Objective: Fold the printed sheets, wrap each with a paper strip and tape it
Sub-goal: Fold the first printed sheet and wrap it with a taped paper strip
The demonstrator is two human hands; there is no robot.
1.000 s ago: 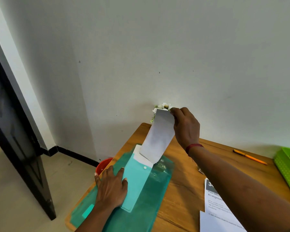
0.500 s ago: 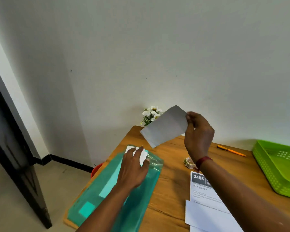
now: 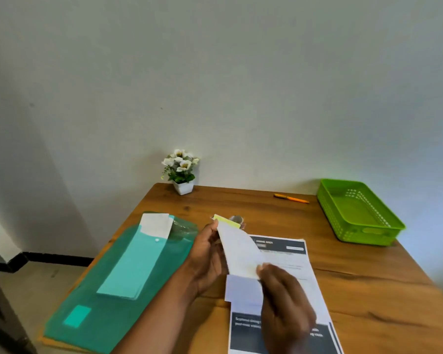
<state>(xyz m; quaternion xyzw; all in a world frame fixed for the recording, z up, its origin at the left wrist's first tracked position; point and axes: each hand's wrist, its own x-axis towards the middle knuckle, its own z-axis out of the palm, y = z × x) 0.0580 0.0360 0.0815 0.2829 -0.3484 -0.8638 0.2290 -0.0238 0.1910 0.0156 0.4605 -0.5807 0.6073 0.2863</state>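
Observation:
I hold a white paper strip (image 3: pixel 238 254) between both hands, just above the printed sheets (image 3: pixel 287 254) lying on the wooden table (image 3: pixel 368 290). My left hand (image 3: pixel 207 256) grips its far left edge and my right hand (image 3: pixel 284 302) pinches its near end. A green transparent folder (image 3: pixel 108 297) lies to the left, with more white strips (image 3: pixel 155 226) sticking out of its top. A small tape roll (image 3: pixel 237 219) sits just beyond the strip, partly hidden by it.
A green plastic basket (image 3: pixel 358 213) stands at the back right. An orange pen (image 3: pixel 290 198) lies near the wall. A small white pot of flowers (image 3: pixel 180 172) sits at the back left corner. The floor drops off left of the folder.
My right hand carried the strip from up near the wall down over the printed sheets. My left hand left the folder and took hold of the strip. The view swung to the right.

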